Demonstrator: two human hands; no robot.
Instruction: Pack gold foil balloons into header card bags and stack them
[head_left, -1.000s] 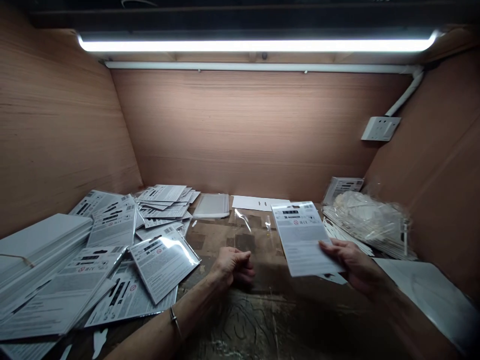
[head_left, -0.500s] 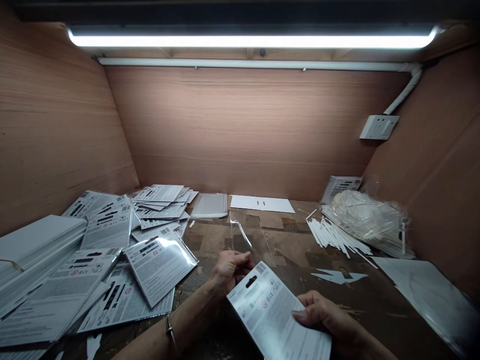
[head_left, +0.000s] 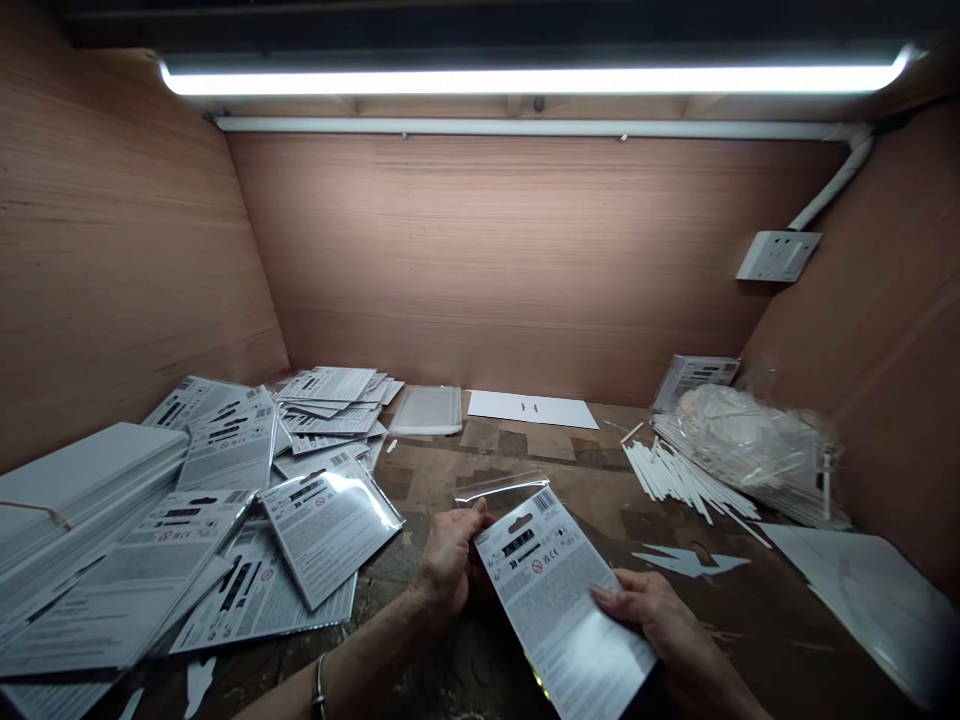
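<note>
My right hand (head_left: 649, 615) grips the right edge of a printed card (head_left: 551, 590) with a hang hole, thumb on its face. The card is tilted, its hole end away from me and a yellow edge showing low on the left. Beyond its top edge stands the flap of a clear plastic bag (head_left: 506, 487). Closed at the card's upper left corner, my left hand (head_left: 450, 555) pinches the edge of this bag; its fingertips are partly hidden. To the left, several similar cards (head_left: 330, 520) lie in clear bags.
A white card stack (head_left: 90, 470) stands at far left. Along the back lie clear bags (head_left: 426, 411) and a white strip (head_left: 532, 408). On the right are white sticks (head_left: 667, 475), a plastic-wrapped bundle (head_left: 757, 450), cut scraps (head_left: 690, 560) and translucent sheets (head_left: 862, 590).
The clear flap beyond the card stood long and stretched out; now it looks shorter and folded nearer the card's top edge. The card has risen slightly and my view has shifted a little left.
</note>
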